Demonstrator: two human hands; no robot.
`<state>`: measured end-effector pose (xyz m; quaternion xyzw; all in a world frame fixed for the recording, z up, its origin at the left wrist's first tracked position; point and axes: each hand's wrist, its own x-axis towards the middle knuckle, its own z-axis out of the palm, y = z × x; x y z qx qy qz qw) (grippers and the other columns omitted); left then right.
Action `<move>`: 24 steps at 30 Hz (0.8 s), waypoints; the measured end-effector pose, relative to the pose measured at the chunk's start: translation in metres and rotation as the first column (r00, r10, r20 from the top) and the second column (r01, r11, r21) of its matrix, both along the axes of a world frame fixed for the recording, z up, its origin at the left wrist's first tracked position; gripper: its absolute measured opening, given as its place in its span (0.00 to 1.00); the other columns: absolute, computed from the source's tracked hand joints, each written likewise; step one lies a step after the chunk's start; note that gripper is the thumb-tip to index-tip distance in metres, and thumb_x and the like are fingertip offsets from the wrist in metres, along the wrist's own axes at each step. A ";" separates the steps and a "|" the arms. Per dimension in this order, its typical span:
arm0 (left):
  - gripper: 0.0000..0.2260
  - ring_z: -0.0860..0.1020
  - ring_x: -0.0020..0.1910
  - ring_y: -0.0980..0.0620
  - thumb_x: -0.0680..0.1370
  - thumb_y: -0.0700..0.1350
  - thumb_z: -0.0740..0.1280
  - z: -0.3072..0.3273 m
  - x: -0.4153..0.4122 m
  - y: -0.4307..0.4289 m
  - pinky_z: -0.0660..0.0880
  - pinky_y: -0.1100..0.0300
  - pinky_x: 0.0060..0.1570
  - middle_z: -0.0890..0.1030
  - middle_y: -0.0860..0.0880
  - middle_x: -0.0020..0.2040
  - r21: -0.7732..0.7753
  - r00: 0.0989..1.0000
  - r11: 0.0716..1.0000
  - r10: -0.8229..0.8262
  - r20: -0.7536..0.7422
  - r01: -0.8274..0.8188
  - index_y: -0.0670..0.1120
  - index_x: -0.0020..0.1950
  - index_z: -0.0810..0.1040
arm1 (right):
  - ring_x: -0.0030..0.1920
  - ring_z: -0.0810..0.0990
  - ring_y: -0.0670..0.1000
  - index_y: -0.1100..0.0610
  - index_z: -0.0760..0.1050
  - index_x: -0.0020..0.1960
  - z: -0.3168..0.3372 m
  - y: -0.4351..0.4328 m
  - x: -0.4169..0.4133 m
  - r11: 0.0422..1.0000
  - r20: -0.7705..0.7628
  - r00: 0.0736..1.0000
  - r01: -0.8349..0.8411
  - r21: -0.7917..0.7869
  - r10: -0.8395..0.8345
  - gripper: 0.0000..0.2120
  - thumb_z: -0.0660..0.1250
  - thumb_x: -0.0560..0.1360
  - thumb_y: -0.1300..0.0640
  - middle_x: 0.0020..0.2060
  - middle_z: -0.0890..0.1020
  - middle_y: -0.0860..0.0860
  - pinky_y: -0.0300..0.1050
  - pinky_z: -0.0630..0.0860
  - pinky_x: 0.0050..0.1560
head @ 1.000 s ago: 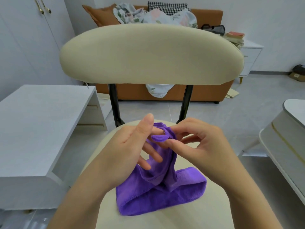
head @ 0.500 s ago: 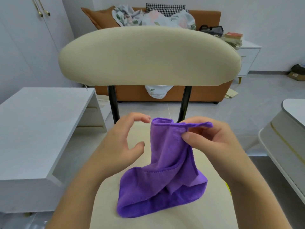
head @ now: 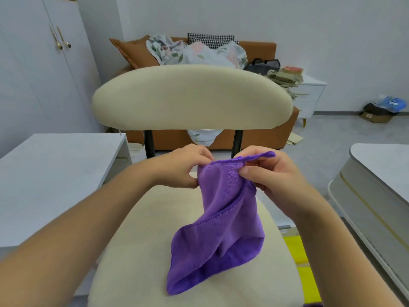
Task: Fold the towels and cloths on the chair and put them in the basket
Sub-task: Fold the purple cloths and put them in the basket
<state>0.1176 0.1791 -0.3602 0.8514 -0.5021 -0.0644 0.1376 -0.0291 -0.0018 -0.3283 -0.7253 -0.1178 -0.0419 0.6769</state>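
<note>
- The left hand (head: pixel 186 167), free a moment ago, now joins the right hand (head: pixel 272 180) pinching the top edge of the purple microfibre cloth (head: pixel 221 229).
- Its tail rests on the cream padded chair (head: pixel 143 262); folding can likely begin.

1 purple cloth (head: pixel 223 218), 1 cream chair (head: pixel 190 98), 2 hands: left hand (head: pixel 183 167), right hand (head: pixel 272 180).

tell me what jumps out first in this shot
A bright purple cloth fills the centre, pinched along its top edge by the left hand and the right hand, with its lower end resting on the seat of a cream chair. Behind the chair's wide backrest, an orange sofa carries a heap of floral fabric.
</note>
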 end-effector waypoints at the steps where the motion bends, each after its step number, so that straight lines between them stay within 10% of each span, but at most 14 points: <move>1: 0.16 0.65 0.64 0.57 0.74 0.46 0.71 0.002 0.001 0.004 0.65 0.55 0.65 0.70 0.55 0.63 0.050 1.000 0.999 0.018 0.010 -0.019 0.53 0.61 0.77 | 0.42 0.79 0.50 0.55 0.81 0.43 0.005 -0.001 -0.003 1.000 0.001 1.000 0.009 -0.005 -0.009 0.08 0.64 0.71 0.64 0.39 0.81 0.52 0.39 0.75 0.44; 10: 0.03 0.79 0.42 0.61 0.73 0.48 0.72 0.074 -0.047 0.071 0.71 0.73 0.40 0.82 0.61 0.41 -0.352 0.965 0.901 0.215 -0.150 -0.256 0.55 0.44 0.81 | 0.38 0.79 0.48 0.56 0.78 0.39 0.037 -0.025 -0.015 0.917 -0.053 0.916 0.393 -0.062 -0.396 0.10 0.64 0.75 0.68 0.34 0.81 0.48 0.47 0.78 0.48; 20: 0.07 0.79 0.42 0.48 0.77 0.43 0.68 0.140 -0.105 0.072 0.76 0.55 0.45 0.82 0.48 0.43 -0.617 0.957 0.767 0.280 0.075 -0.176 0.56 0.44 0.78 | 0.44 0.81 0.48 0.51 0.76 0.44 0.094 -0.013 -0.044 0.861 0.226 0.860 0.492 -0.130 -0.458 0.11 0.63 0.76 0.66 0.42 0.81 0.50 0.40 0.81 0.41; 24: 0.10 0.78 0.42 0.54 0.77 0.41 0.66 0.145 -0.114 0.073 0.74 0.65 0.43 0.81 0.53 0.43 -0.666 0.951 0.726 0.297 0.080 -0.171 0.58 0.44 0.76 | 0.43 0.79 0.47 0.49 0.75 0.44 0.099 -0.009 -0.053 0.868 0.244 0.862 0.482 -0.120 -0.445 0.11 0.61 0.78 0.63 0.42 0.80 0.48 0.37 0.80 0.37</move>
